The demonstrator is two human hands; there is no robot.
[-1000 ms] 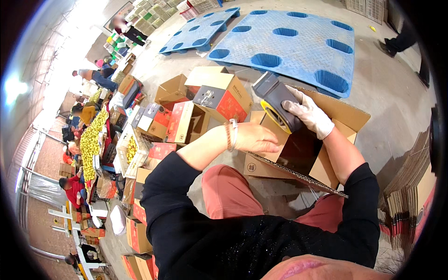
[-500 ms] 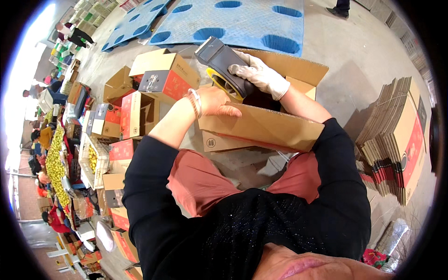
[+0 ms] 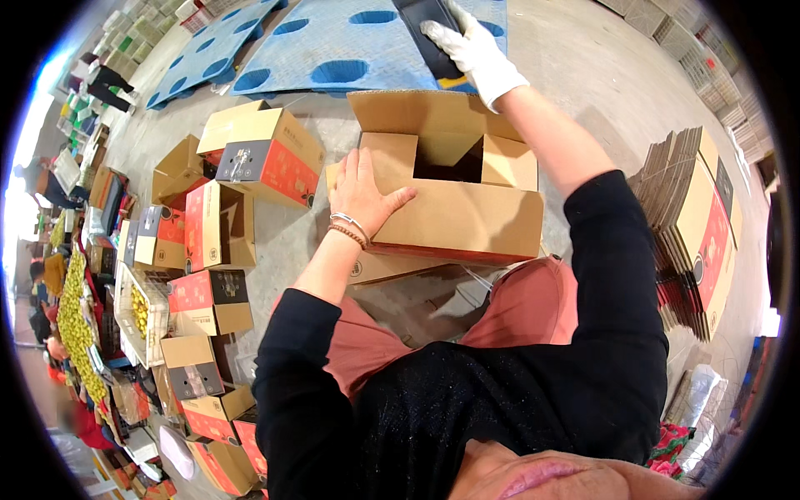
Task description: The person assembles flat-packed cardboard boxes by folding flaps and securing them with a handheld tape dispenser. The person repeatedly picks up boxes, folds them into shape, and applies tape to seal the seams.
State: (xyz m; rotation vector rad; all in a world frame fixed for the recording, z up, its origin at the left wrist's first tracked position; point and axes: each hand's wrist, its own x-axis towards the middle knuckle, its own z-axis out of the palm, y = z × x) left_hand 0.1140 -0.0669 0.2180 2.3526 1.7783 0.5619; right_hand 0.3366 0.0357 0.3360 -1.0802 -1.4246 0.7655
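Right in front of me, an unsealed cardboard carton (image 3: 467, 221) has its far flap (image 3: 433, 112) upright and both short flaps (image 3: 508, 162) folded inward. My bare left hand (image 3: 364, 193) lies spread on its left end, thumb apart, clutching nothing that I can make out, probably to steady it. My gloved right hand (image 3: 479, 58) has its fingers wrapped round a black tape dispenser (image 3: 429, 37), held out past the far flap, perhaps to leave the mouth clear.
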